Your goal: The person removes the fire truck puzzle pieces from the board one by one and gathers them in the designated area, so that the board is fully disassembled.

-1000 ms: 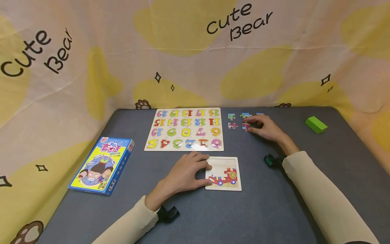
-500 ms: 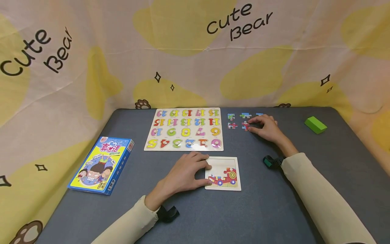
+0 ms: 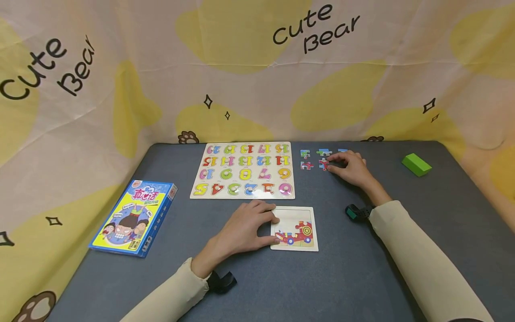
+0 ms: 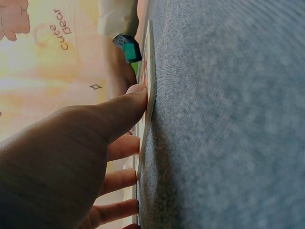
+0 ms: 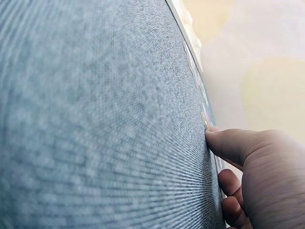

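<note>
In the head view my left hand [image 3: 245,228] rests at the left side of a small wooden jigsaw tray [image 3: 295,210]. Its thumb and index fingertip touch the tray's edge, spread apart. Inside the tray, several fitted pieces form part of a red vehicle picture [image 3: 299,237]; the upper left of the tray is bare. Farther back, my right hand [image 3: 351,170] pinches a red and blue jigsaw piece [image 3: 323,164] by its right side, low on the table. Near it lie a red piece [image 3: 307,165], a green-blue piece [image 3: 305,154] and another green-blue piece [image 3: 323,152]. My fingers partly hide a blue piece [image 3: 342,150].
A wooden number board [image 3: 243,181] lies behind the tray, its numerals upside down from here. On the left sits a blue and yellow card box [image 3: 134,219]. A green block [image 3: 416,165] stands at the right, and a patterned cloth [image 3: 249,89] hangs behind the table.
The red and blue piece has shifted slightly away from me and left under my right fingertips, and my index finger has drawn back a little. My left hand and the tray stay in place.
</note>
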Tool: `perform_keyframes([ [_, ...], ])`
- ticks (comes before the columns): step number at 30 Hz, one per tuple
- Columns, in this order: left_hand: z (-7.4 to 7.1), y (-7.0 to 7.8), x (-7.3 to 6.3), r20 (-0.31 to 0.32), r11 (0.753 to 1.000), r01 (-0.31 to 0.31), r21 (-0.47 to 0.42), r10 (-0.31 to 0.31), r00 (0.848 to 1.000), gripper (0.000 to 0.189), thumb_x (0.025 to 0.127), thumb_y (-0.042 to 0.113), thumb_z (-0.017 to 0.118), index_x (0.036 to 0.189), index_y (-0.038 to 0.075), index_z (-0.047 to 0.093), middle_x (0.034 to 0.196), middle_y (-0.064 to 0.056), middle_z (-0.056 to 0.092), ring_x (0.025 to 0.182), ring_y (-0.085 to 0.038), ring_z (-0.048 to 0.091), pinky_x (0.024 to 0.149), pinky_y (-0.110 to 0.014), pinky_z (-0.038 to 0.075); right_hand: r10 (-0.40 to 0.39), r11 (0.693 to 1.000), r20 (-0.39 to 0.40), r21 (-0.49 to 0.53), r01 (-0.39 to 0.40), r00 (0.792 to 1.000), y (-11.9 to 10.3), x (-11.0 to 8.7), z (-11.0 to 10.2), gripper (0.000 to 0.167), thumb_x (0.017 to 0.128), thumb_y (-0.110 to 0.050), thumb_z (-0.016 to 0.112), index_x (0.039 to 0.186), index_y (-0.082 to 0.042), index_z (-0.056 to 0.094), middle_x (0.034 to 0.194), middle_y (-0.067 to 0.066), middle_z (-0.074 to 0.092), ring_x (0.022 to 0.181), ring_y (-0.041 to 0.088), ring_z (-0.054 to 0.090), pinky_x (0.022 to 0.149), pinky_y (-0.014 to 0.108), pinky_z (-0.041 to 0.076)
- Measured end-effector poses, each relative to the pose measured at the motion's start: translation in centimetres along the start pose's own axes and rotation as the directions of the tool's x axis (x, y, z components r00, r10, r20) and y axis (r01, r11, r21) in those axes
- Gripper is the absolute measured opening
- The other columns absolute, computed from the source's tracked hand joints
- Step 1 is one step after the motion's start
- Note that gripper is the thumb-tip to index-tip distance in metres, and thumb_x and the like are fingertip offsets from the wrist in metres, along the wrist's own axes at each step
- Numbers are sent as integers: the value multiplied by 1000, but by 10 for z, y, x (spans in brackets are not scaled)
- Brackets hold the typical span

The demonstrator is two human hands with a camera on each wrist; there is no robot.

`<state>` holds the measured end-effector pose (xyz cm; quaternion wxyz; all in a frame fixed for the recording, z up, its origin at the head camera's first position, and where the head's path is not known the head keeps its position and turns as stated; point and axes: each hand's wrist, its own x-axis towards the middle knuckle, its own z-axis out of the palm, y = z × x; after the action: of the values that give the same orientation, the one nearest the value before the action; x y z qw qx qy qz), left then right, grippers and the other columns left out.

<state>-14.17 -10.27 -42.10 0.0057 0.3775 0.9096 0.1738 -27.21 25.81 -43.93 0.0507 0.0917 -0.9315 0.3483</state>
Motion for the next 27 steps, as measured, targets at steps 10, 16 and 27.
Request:
perform_keyframes([
  [10, 1, 0, 0, 1, 1000, -2, -5, 2, 1000, 44, 86, 54, 77, 119, 25, 74, 144, -2, 61, 130, -22, 55, 105, -48, 45, -16, 994, -42, 106, 21, 999, 3, -9, -2, 33, 97, -20, 70, 127, -5, 69, 113, 19, 65, 95, 24, 51, 89, 38, 34],
  [16, 1, 1, 0, 2, 1000, -1, -5, 1, 1000, 45, 86, 55, 77, 119, 24, 74, 144, -2, 61, 131, -22, 54, 106, -48, 45, -30, 983, -95, 178, 47, 995, -2, -21, -5, 26, 100, -16, 65, 122, -3, 70, 97, 13, 62, 76, 10, 52, 67, 19, 40],
  [27, 0, 0, 0, -6, 1000, -9, 7, 9, 1000, 45, 86, 55, 77, 118, 25, 73, 143, -1, 62, 129, -21, 55, 106, -48, 45, -165, 978, 147, 152, 142, 975, -35, -46, -5, 24, 96, -17, 71, 119, -9, 73, 97, 7, 67, 83, 15, 55, 74, 24, 45],
])
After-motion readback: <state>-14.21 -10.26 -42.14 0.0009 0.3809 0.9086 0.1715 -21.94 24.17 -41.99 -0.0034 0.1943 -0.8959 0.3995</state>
